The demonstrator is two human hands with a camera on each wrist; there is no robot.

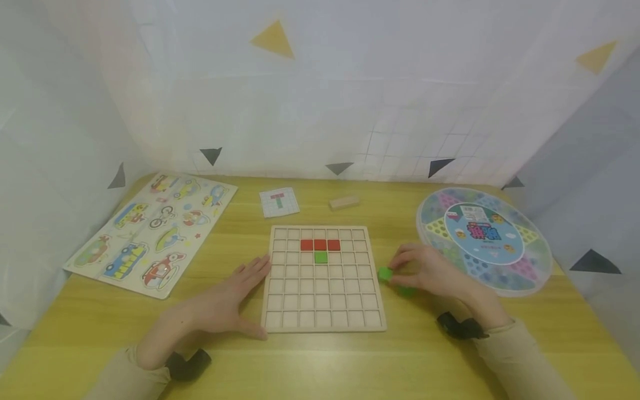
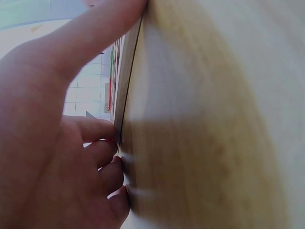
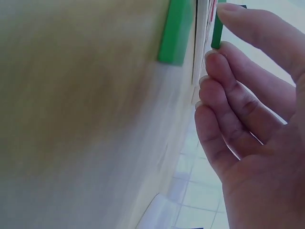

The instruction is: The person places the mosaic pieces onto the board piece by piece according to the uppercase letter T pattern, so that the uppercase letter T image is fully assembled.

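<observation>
A wooden grid board (image 1: 325, 303) lies in front of me. Three red tiles (image 1: 320, 245) sit side by side in its second row, with one green tile (image 1: 320, 257) under the middle one. My left hand (image 1: 225, 303) rests against the board's left side, fingers and thumb spread straight along the edge. Just off the right edge, my right hand (image 1: 425, 272) pinches a green tile (image 1: 385, 274) between thumb and fingertips; the right wrist view shows this held tile (image 3: 218, 28) raised off the table. Another green tile (image 3: 175, 38) lies on the table below, partly hidden by the hand in the head view.
Behind the board are a small card (image 1: 279, 202) printed with a red and green T and a wooden block (image 1: 344, 202). A vehicle picture puzzle (image 1: 155, 228) lies at the left. At the right is a round, colourful game board (image 1: 485, 239), close to my right hand.
</observation>
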